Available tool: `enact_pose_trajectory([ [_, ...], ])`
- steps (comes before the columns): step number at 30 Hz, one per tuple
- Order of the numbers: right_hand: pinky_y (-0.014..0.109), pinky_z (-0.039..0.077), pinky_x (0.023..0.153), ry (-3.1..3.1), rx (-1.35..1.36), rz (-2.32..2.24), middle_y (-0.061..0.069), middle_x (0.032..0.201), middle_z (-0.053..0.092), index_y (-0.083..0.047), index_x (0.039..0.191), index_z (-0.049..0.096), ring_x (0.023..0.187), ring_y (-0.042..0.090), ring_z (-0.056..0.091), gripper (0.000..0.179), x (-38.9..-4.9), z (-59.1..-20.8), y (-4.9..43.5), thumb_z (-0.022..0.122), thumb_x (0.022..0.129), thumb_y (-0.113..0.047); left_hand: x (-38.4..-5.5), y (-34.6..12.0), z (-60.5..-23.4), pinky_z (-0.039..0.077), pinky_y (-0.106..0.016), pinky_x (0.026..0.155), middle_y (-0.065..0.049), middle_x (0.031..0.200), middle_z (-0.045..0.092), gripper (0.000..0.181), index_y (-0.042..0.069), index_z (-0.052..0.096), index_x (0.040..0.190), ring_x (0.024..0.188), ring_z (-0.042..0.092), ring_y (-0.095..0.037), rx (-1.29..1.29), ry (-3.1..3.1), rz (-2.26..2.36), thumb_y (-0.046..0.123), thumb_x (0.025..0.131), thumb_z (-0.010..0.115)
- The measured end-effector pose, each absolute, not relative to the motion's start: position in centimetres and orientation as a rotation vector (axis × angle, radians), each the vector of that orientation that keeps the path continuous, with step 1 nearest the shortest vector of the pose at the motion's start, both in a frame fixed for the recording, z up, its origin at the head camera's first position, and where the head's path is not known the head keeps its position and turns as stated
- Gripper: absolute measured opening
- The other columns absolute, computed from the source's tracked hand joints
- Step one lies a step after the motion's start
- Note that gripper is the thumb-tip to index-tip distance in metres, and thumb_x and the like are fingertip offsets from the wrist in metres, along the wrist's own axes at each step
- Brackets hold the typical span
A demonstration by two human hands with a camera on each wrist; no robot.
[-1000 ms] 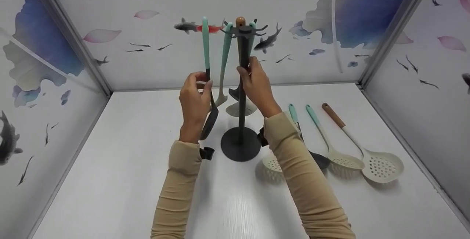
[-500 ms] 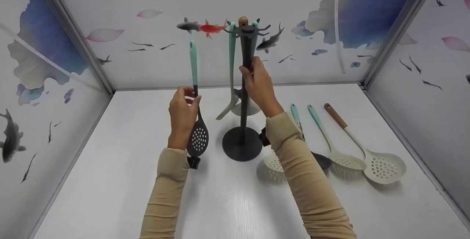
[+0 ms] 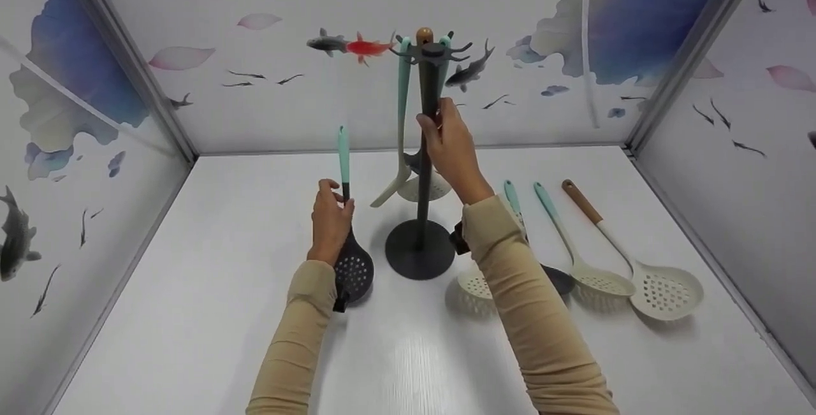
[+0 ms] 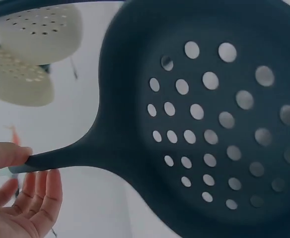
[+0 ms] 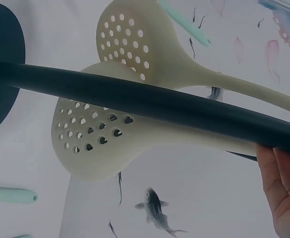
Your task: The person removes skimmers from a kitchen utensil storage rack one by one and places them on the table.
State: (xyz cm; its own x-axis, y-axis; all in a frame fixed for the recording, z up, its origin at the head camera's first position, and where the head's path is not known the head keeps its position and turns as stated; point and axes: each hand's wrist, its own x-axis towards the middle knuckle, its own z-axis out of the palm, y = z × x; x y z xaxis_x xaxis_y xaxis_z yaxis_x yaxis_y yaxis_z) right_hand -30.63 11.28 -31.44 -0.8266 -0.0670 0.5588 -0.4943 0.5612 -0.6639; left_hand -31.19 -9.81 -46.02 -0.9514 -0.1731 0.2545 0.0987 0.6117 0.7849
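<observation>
My left hand (image 3: 330, 220) pinches the dark neck of a black skimmer (image 3: 354, 271) with a mint handle, left of the stand and low over the table. Its round bowl full of holes fills much of the left wrist view, where thumb and fingers (image 4: 48, 193) close on the neck. My right hand (image 3: 451, 147) grips the upper pole of a black utensil stand (image 3: 421, 255) with a round base and a ring of hooks. From the hooks hang a mint-handled cream utensil (image 3: 403, 122) and, behind the pole, a cream skimmer (image 5: 95, 148) and a dark utensil, partly hidden.
On the table's right lie a brown-handled cream skimmer (image 3: 666, 291), a mint-handled cream skimmer (image 3: 602, 278), a black utensil (image 3: 558, 279) and another cream perforated one (image 3: 475, 282), the last two partly behind my right forearm. Printed walls (image 3: 268, 115) enclose the table on three sides.
My left hand has carried the black skimmer from beside the hooks down and towards me, its perforated face turning into view. My right hand stays on the pole; the hanging cream utensil has swung slightly.
</observation>
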Motion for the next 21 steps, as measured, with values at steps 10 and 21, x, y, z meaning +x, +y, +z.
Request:
enact_pose_trajectory([
  [10,0.035,0.045,0.066,-2.277,0.486,1.172,0.014,0.088,0.051,0.001,0.11,0.045,0.072,0.024,0.052,0.031,-30.9,-31.7,11.3,0.046,0.097,-0.026,-31.9,-9.6,-47.6,0.049,-0.041,0.077,-0.013,0.099,0.063,0.017,0.009,0.06,0.107,0.091,0.06,-0.027,0.068,-2.8,-0.999,0.008,0.094,0.049],
  [21,0.035,0.045,0.068,-2.281,0.493,1.192,0.014,0.089,0.051,0.001,0.11,0.045,0.074,0.023,0.051,0.031,-30.9,-31.6,11.4,0.046,0.097,-0.027,-31.2,-9.7,-48.2,0.043,-0.044,0.096,-0.017,0.136,0.039,0.042,0.002,0.047,0.132,0.117,0.051,-0.033,0.259,-3.157,-1.195,0.008,0.091,0.046],
])
